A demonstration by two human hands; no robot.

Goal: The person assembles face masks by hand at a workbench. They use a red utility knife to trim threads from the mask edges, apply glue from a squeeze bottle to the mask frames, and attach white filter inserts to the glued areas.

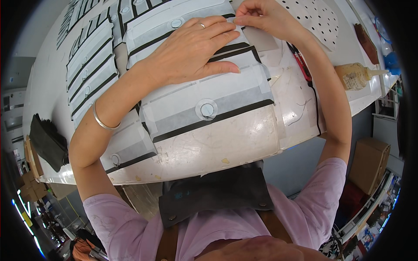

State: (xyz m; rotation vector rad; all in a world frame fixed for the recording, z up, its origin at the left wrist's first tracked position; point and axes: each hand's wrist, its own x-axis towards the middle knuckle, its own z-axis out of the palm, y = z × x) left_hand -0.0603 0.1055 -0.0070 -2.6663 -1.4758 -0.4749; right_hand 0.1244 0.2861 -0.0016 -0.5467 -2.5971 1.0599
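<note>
My left hand [191, 50] lies flat, fingers stretched, across white-lined panels with black edge strips. Under its palm and thumb is the nearest panel [174, 104], which carries a round disc [207, 109] near its front black strip. Another panel [152, 26] extends beyond the fingers, with a similar disc. At that panel's right edge, my right hand [270, 17] is closed, thumb and forefinger pinched together close to the left fingertips. Whatever sits in the pinch is too small to make out.
More panels [93, 65] overlap in rows to the left. On the right are a red and black tool [300, 63] with a black cord, a nozzle bottle [352, 77] of yellowish liquid, and a black-dotted white sheet [315, 19]. Dark pieces [48, 141] lie at the left edge.
</note>
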